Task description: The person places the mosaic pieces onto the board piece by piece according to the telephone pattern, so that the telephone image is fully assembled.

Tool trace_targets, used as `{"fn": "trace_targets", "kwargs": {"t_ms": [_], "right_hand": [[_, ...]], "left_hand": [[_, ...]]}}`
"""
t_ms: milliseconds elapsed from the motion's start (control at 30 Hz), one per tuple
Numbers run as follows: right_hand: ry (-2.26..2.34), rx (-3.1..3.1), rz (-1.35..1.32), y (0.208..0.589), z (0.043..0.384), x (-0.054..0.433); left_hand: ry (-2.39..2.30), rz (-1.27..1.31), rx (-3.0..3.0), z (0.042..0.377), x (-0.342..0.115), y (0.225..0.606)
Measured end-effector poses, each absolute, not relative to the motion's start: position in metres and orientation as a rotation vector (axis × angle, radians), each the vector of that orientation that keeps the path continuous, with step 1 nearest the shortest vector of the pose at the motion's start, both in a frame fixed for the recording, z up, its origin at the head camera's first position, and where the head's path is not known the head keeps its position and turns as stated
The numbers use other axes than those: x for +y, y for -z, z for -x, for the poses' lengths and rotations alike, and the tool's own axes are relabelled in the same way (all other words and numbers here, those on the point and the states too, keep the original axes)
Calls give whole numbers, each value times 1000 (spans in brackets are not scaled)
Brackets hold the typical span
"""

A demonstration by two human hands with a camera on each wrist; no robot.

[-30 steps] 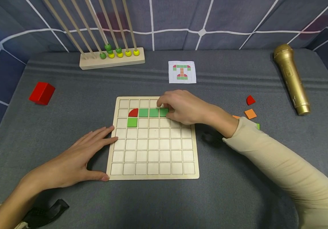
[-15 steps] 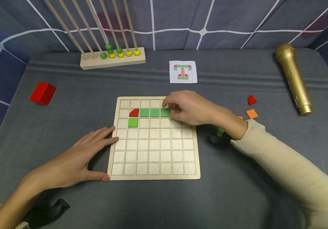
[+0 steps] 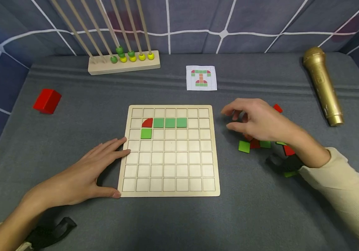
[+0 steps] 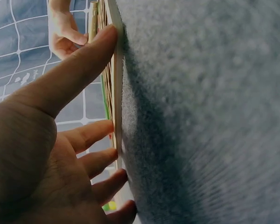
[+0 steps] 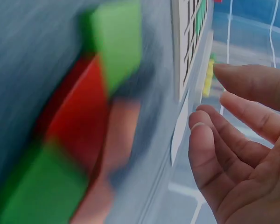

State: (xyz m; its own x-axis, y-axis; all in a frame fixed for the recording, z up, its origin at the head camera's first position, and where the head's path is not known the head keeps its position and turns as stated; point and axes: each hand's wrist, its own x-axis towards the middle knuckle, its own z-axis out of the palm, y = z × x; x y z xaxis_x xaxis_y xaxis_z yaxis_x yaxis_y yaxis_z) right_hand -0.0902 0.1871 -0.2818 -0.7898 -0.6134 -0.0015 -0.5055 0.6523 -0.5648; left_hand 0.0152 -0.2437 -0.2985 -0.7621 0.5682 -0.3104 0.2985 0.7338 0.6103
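Observation:
A wooden grid board (image 3: 169,158) lies on the table. On it sit a red quarter-round tile (image 3: 147,122), several green square tiles in a row (image 3: 170,122), and a light green square tile (image 3: 146,133) below the red one. My left hand (image 3: 85,170) is spread at the board's left side; its thumb and fingertips touch the edge (image 4: 116,93) in the left wrist view. Right of the board, my right hand (image 3: 258,118) hovers over loose tiles, bent fingers and thumb apart, holding nothing. Near it are a green tile (image 3: 244,146) and a red tile (image 5: 79,116), blurred in the wrist view.
A printed pattern card (image 3: 201,78) lies behind the board. At the back left stands a bead abacus (image 3: 123,66) with tall rods. A red block (image 3: 47,101) is at far left, and a gold microphone (image 3: 323,87) at far right.
My right hand has left the third green tile in the row and moved right, off the board, to above the loose tiles. The left hand stays in place.

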Motion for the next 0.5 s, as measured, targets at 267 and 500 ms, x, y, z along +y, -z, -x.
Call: {"fn": "trace_targets", "kwargs": {"t_ms": [267, 500], "right_hand": [[720, 2843, 664, 277, 94, 241], [635, 2872, 530, 287, 110, 279]], "left_hand": [[-694, -678, 2460, -11, -244, 295], [-705, -667, 2470, -13, -243, 296]]}}
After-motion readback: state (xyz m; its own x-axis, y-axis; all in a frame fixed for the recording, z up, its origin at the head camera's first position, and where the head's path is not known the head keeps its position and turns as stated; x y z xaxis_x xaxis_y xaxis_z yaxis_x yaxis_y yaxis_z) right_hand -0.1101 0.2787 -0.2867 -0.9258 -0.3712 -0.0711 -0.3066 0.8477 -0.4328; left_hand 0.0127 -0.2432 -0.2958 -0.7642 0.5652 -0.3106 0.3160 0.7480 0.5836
